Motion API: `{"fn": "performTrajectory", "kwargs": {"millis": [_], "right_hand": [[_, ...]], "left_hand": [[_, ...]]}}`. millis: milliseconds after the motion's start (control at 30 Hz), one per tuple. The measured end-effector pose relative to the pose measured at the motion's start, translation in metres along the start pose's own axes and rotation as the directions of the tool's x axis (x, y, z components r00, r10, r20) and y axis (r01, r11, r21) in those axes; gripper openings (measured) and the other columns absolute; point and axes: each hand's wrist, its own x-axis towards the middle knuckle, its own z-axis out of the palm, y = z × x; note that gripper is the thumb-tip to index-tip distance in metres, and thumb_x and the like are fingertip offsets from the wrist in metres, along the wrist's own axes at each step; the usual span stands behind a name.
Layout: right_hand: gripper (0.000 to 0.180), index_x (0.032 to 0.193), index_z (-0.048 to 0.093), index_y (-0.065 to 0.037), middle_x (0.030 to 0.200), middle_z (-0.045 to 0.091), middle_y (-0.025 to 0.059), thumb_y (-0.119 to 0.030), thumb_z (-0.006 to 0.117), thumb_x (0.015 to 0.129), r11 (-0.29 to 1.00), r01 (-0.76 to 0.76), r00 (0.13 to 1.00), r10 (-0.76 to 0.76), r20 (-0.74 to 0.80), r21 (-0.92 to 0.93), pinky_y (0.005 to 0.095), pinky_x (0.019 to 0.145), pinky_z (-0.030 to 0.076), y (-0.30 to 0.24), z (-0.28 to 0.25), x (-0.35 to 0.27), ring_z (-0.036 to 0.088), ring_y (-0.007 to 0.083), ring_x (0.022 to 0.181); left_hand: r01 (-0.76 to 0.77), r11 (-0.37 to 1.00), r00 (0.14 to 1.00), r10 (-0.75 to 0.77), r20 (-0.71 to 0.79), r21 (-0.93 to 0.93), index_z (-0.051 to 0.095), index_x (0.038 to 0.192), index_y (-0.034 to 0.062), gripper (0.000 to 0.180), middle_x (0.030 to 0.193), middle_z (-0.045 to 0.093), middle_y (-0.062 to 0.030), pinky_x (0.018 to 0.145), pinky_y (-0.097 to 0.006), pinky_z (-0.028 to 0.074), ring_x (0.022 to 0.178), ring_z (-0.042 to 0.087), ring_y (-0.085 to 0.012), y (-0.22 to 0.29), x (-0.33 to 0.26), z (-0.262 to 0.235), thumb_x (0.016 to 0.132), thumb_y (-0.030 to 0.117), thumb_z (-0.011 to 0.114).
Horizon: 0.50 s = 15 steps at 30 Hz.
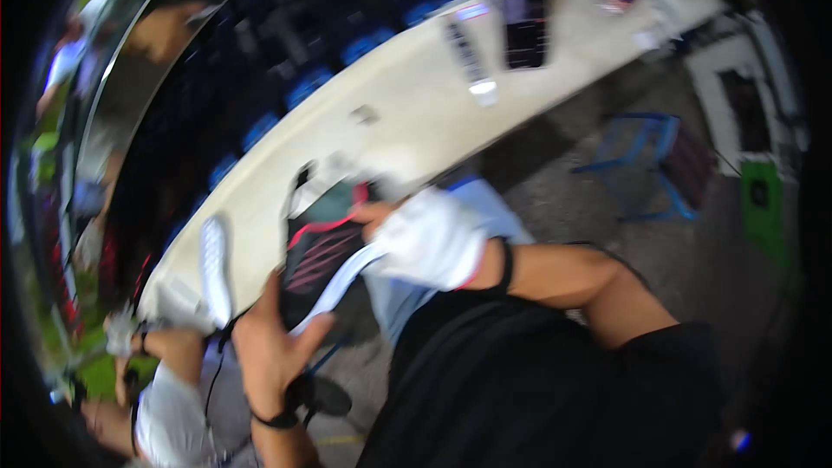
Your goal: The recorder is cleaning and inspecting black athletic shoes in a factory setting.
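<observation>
The picture is smeared by motion. A dark piece with pink stripes, a green patch and red edging [319, 253] is at the near edge of the pale table. My right hand [425, 238], in a white glove with bare fingertips, pinches its red edging. From beneath that hand a pale bluish-white strip [341, 289] slants down toward my left hand [270, 342]. The left hand is bare, its thumb spread from the fingers, close beside the dark piece. Whether it touches the strip is unclear.
Along the pale table [412, 91] lie a white sole-shaped piece [215, 269], a white-capped tube [472, 65] and a dark phone-like device [524, 17]. A blue-framed stool [646, 160] stands at right. Another person in white shorts [178, 416] is at lower left.
</observation>
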Motion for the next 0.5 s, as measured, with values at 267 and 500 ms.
{"fn": "performTrajectory", "kwargs": {"millis": [267,500], "right_hand": [[0.062,0.114,0.065,-0.007,0.093,0.073,0.0116,-0.051,0.088,0.078,0.968,-0.247,0.969,0.246,-0.030,-0.042,0.0423,0.075,0.060,0.013,-0.030,-0.018,0.076,0.0305,0.079],[0.089,0.143,0.056,-0.008,0.151,0.064,0.0197,-0.051,0.097,0.076,0.920,0.143,0.924,0.009,-0.382,0.366,0.0478,0.101,0.055,-0.022,-0.130,-0.016,0.068,0.0370,0.130]], "left_hand": [[-0.040,0.982,0.989,0.065,0.130,-0.187,0.059,0.148,-0.0048,0.084,0.110,0.077,-0.0318,0.093,-0.047,0.060,0.104,0.078,-0.0453,0.061,-0.006,-0.053,0.073,0.020,0.086],[-0.514,0.622,0.810,0.125,-0.573,-0.591,0.060,0.132,0.0021,0.074,0.120,0.064,-0.0141,0.097,-0.042,0.058,0.114,0.068,-0.0341,0.094,0.025,0.054,0.078,0.032,0.101]]}}
